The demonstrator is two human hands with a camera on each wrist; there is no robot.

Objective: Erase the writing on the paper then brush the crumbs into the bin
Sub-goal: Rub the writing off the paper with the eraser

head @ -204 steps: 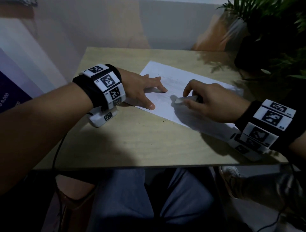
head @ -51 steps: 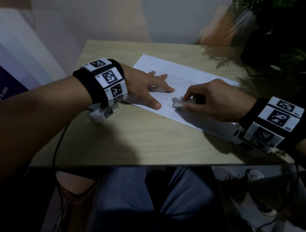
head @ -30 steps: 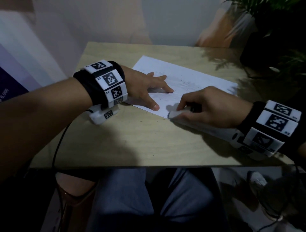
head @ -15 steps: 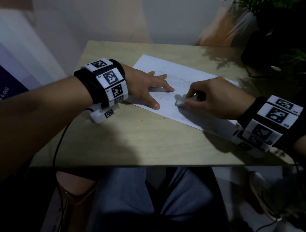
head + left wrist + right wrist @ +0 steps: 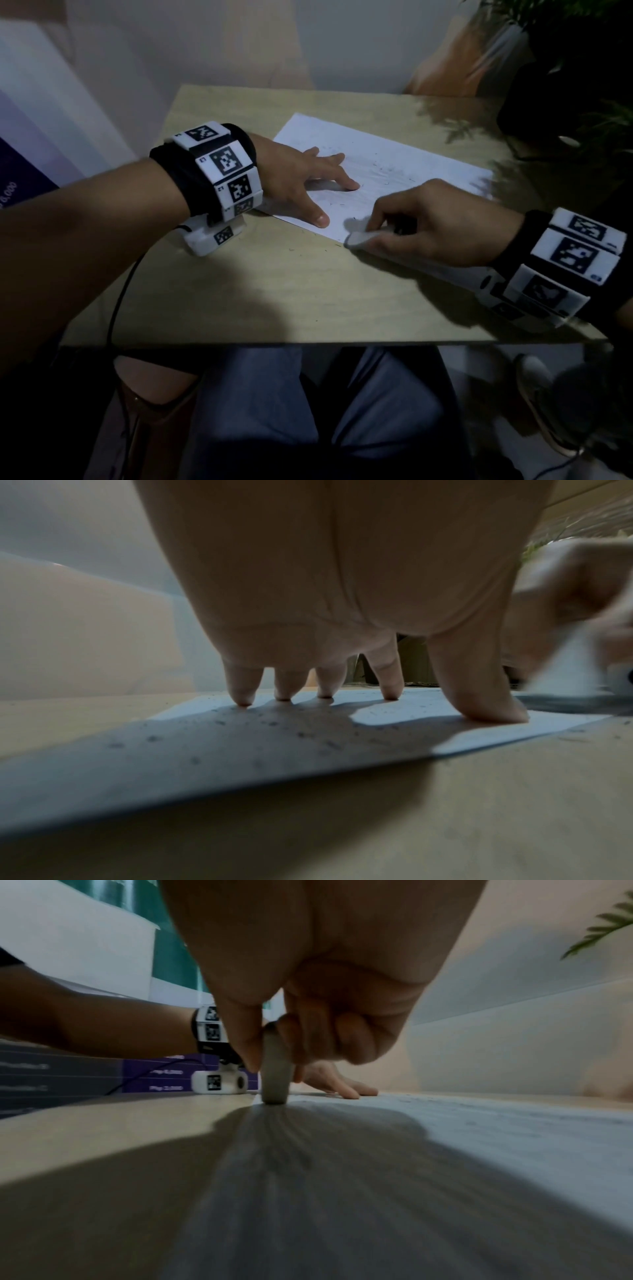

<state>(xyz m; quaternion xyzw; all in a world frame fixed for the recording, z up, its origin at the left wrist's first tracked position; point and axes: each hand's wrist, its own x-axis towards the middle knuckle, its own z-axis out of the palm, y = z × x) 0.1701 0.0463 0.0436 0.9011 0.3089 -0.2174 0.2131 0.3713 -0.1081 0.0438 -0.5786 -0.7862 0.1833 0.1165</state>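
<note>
A white sheet of paper [image 5: 394, 164] lies at an angle on the wooden table [image 5: 274, 291], sprinkled with dark eraser crumbs [image 5: 270, 723]. My left hand [image 5: 308, 178] presses spread straight fingers [image 5: 387, 680] down on the sheet's left part. My right hand [image 5: 428, 222] pinches a white eraser [image 5: 359, 238] between thumb and fingers, its end on the paper's near edge. In the right wrist view the eraser [image 5: 274, 1074] stands upright at the paper's edge. No bin is in view.
Potted plants [image 5: 565, 68] stand at the table's far right corner. A pale wall runs behind the table. My legs in blue trousers [image 5: 291, 411] are under the near edge. A black cable [image 5: 116, 301] hangs from my left wrist.
My right hand has slid the eraser toward me, from mid-sheet to the paper's near edge, continuing back-and-forth strokes. My left hand stays pressed in place.
</note>
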